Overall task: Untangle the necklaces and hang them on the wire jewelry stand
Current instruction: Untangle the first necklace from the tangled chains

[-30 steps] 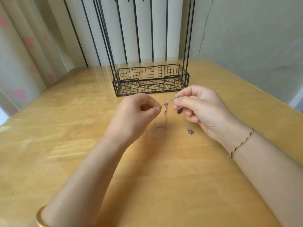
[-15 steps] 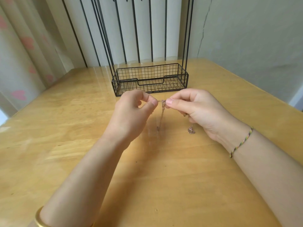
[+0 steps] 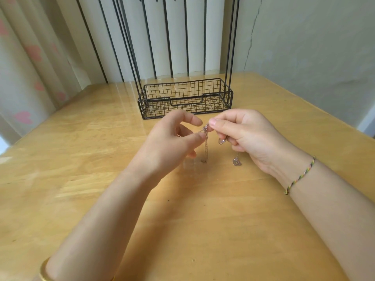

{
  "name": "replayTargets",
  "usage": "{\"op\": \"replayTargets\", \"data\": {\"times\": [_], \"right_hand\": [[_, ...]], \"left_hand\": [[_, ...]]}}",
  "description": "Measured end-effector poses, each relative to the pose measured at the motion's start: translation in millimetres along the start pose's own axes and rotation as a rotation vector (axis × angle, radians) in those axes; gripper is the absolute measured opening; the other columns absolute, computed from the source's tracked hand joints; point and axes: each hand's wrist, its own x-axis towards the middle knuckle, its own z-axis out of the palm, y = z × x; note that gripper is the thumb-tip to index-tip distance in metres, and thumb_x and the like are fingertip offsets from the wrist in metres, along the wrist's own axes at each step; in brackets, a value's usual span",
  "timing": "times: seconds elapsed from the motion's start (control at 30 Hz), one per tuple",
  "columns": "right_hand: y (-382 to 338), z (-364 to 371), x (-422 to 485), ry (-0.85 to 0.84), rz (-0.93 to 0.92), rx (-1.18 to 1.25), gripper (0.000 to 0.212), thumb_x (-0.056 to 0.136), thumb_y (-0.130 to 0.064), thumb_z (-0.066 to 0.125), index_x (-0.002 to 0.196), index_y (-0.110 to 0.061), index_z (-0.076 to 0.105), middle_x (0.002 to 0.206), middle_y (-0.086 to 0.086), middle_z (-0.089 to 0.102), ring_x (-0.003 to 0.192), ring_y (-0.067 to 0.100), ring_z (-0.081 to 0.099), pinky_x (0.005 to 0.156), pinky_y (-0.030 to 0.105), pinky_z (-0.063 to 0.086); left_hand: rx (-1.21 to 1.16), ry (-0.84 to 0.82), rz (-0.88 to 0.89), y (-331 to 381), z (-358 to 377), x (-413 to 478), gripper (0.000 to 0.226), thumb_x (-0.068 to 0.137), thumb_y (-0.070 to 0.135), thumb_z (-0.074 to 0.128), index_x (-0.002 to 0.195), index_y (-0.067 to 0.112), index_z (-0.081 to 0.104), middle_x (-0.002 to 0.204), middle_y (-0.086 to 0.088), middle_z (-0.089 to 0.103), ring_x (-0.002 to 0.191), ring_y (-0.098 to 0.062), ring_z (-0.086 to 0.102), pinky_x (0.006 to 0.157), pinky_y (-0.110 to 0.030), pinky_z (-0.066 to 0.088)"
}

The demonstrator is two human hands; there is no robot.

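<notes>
Wire jewelry stand [image 3: 228,92] sits far, straight beyond both hands. Right hand [image 3: 249,136] pinches the necklaces [image 3: 205,128] at their knot. Left hand [image 3: 172,142] pinches a strand just left of it, index lifted. Chains hang vertically, and a heart pendant [image 3: 236,161] dangles under the right hand.

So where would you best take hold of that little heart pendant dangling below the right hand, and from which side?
Pinch the thin chain just above the heart pendant, coming from the near side. The pendant is small and flat, low by the table, and the right hand crowds its far right.
</notes>
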Motion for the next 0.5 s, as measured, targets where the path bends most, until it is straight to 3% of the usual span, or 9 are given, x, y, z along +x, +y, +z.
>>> {"op": "replayTargets", "data": {"times": [0.2, 0.37, 0.5], "right_hand": [[-0.6, 0.7, -0.8, 0.009, 0.0, 0.002, 0.018, 0.088, -0.021, 0.063, 0.074, -0.01, 0.067, 0.057, -0.003, 0.045, 0.042, 0.0, 0.04, 0.041, 0.007, 0.03], [-0.7, 0.4, -1.7, -0.001, 0.021, 0.008, 0.015, 0.087, -0.022, 0.064, 0.076, -0.012, 0.069, 0.052, -0.009, 0.046, 0.043, 0.0, 0.04, 0.041, 0.008, 0.029], [-3.2, 0.8, -2.9, 0.0, 0.005, 0.045, 0.005, 0.084, -0.017, 0.067, 0.083, -0.013, 0.07, 0.05, -0.017, 0.052, 0.043, -0.003, 0.042, 0.042, 0.007, 0.032]], "left_hand": [[0.095, 0.059, 0.2, -2.1, 4.2, 0.4, 0.014, 0.081, 0.018, 0.072, 0.089, 0.023, 0.062, 0.059, 0.006, 0.036, 0.048, -0.004, 0.032, 0.046, -0.016, 0.03], [0.087, 0.137, 0.218, -1.6, 5.3, 1.0, 0.008, 0.086, 0.02, 0.067, 0.078, 0.019, 0.064, 0.05, 0.012, 0.039, 0.051, -0.006, 0.036, 0.052, -0.028, 0.038], [-0.077, 0.164, 0.098, 0.5, 5.2, 0.6, 0.015, 0.089, 0.015, 0.062, 0.074, 0.018, 0.062, 0.065, 0.001, 0.048, 0.056, -0.01, 0.046, 0.058, -0.026, 0.047]]}}
